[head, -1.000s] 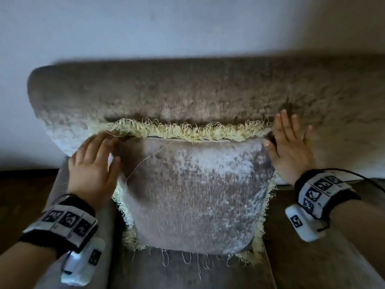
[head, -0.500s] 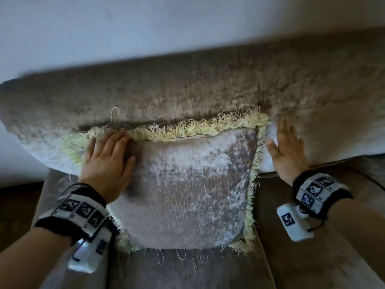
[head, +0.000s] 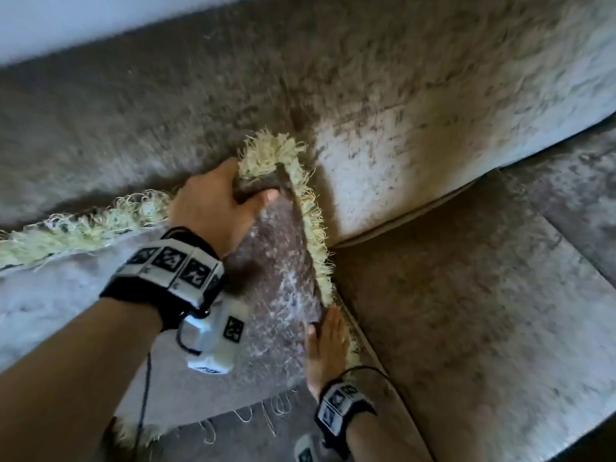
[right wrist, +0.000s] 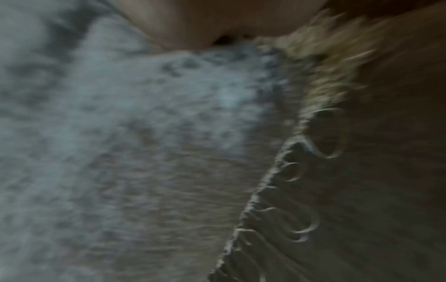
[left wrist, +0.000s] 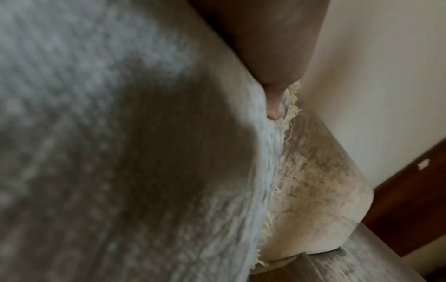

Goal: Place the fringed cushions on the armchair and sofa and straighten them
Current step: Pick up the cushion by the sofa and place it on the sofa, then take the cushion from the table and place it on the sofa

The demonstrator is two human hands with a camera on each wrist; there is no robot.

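A grey velvet cushion (head: 273, 288) with a pale yellow fringe (head: 276, 151) leans against the sofa backrest (head: 400, 95). My left hand (head: 250, 186) reaches across and grips its upper right corner, thumb on the front and fingers behind. In the left wrist view the thumb (left wrist: 275, 106) presses the cushion (left wrist: 120, 152) beside the fringe (left wrist: 292, 99). My right hand (head: 325, 338) lies with straight fingers along the lower right edge, thumb on the face. The right wrist view is blurred and shows the cushion (right wrist: 120, 114) and its fringe (right wrist: 325, 85).
The sofa seat (head: 466, 295) stretches to the right of the cushion, with a seam between seat pads at the far right. A pale wall (left wrist: 374, 76) rises behind the backrest. Dark wood (left wrist: 422, 190) shows low beside the sofa's end.
My left hand has crossed from the cushion's upper left corner to its upper right corner and taken hold. My right hand has dropped from the upper right to the lower right edge.
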